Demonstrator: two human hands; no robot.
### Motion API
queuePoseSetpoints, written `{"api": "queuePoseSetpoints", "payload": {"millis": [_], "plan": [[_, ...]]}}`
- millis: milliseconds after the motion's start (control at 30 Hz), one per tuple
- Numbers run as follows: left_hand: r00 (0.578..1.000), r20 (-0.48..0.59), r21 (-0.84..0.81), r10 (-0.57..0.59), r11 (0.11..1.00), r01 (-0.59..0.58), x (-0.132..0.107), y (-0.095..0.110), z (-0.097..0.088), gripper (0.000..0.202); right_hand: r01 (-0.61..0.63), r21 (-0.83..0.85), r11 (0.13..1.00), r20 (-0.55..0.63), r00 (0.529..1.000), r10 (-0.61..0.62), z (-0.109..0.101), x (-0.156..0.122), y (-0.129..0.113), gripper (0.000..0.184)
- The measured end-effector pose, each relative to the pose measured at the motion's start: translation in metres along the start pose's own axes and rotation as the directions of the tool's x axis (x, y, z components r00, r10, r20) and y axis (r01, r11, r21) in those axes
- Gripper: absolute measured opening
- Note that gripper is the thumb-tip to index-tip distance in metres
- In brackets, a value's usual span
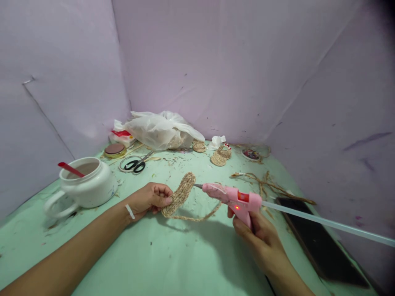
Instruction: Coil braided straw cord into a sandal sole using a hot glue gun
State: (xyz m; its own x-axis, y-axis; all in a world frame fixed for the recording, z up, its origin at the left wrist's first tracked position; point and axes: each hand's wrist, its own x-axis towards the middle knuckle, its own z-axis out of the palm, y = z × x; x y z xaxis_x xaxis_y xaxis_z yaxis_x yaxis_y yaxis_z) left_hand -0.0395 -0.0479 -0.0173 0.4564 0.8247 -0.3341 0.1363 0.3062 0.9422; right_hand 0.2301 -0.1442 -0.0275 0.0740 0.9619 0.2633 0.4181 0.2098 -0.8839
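Observation:
My left hand pinches the near end of a woven oval sole made of straw-coloured cord, held tilted above the green table. A loose tail of cord hangs from it. My right hand grips the handle of a pink hot glue gun with a red light lit. Its nozzle tip touches or nearly touches the sole's far right edge. A long clear glue stick sticks out of the gun's back toward the right.
A white pot with a red spoon stands at the left. Black scissors, a round tin, a white plastic bag, small woven pieces, loose cord strands and a dark phone lie around. Lilac walls enclose the table.

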Motion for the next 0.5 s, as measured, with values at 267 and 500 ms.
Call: {"api": "queuePoseSetpoints", "payload": {"millis": [267, 500], "plan": [[1.0, 0.015, -0.004, -0.014, 1.0, 0.014, 0.0006, -0.0008, -0.0013, 0.036, -0.008, 0.009, 1.0, -0.032, 0.999, 0.009, -0.0007, -0.0002, -0.0001, 0.017], [1.0, 0.015, 0.004, -0.019, 1.0, 0.019, -0.0001, -0.0006, -0.001, 0.034, -0.02, 0.063, 0.998, -0.031, 0.999, 0.022, 0.0001, 0.0012, -0.0015, 0.016]]}}
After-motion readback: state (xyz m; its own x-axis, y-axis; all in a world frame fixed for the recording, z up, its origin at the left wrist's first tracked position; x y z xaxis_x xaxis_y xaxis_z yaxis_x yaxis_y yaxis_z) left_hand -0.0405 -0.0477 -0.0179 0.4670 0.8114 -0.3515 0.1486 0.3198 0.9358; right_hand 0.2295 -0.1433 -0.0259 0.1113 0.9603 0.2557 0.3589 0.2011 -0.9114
